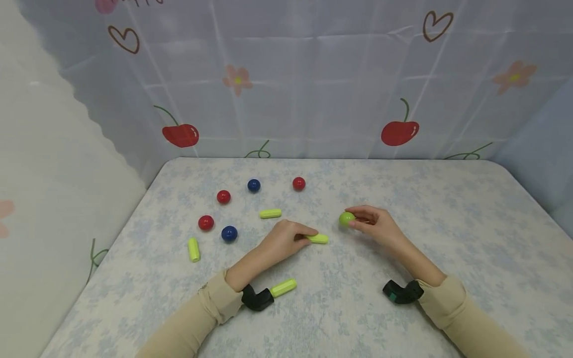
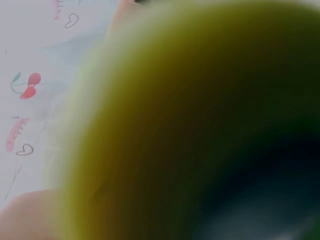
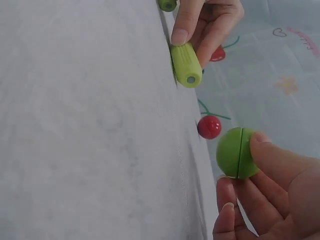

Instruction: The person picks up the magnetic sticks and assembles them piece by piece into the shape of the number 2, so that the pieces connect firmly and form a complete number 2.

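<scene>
In the head view my left hand (image 1: 286, 241) pinches one end of a yellow-green ridged stick (image 1: 319, 239) low over the table. The right wrist view shows a small grey disc in the free end of that stick (image 3: 187, 67). To its right, my right hand (image 1: 378, 228) holds a green ball (image 1: 346, 219) between thumb and fingers. A seam runs round this ball (image 3: 237, 152) in the right wrist view. Stick and ball are apart. A blurred yellow-green shape (image 2: 165, 115) close to the lens blocks most of the left wrist view.
Left of the hands lie red balls (image 1: 224, 197), blue balls (image 1: 229, 233) and loose sticks (image 1: 194, 249). Another stick (image 1: 283, 287) lies by the black camera (image 1: 258, 299) on my left wrist. A printed curtain (image 1: 313, 89) hangs behind the patterned table (image 1: 483, 223).
</scene>
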Action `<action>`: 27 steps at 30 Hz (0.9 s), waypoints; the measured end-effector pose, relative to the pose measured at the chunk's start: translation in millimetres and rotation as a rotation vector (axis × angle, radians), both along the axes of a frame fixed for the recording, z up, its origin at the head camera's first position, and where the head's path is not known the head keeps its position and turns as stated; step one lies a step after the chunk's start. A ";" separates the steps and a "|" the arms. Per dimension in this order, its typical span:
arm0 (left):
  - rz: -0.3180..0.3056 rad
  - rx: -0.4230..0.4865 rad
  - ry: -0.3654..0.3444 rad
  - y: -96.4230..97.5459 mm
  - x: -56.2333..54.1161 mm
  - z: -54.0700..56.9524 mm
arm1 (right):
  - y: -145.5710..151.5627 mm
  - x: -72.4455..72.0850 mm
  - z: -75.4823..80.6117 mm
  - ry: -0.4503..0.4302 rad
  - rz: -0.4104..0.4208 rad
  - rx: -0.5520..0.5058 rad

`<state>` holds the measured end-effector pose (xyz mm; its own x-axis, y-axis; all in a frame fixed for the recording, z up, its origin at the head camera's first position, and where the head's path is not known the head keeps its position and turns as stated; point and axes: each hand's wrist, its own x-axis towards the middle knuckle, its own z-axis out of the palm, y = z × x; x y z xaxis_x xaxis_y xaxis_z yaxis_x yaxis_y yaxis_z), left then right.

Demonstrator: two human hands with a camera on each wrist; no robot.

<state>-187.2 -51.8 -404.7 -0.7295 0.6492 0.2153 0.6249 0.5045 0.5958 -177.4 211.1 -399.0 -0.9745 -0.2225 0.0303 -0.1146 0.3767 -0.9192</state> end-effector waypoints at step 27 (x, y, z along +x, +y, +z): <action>0.041 0.026 0.007 -0.2 -1.6 -3.0 | -14.6 14.3 -12.4 0.163 0.123 0.082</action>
<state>-188.7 -52.0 -407.7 -0.7539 0.6129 0.2365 0.6079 0.5145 0.6047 -163.1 196.5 -411.4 -0.9235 -0.3474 0.1626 -0.3091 0.4232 -0.8517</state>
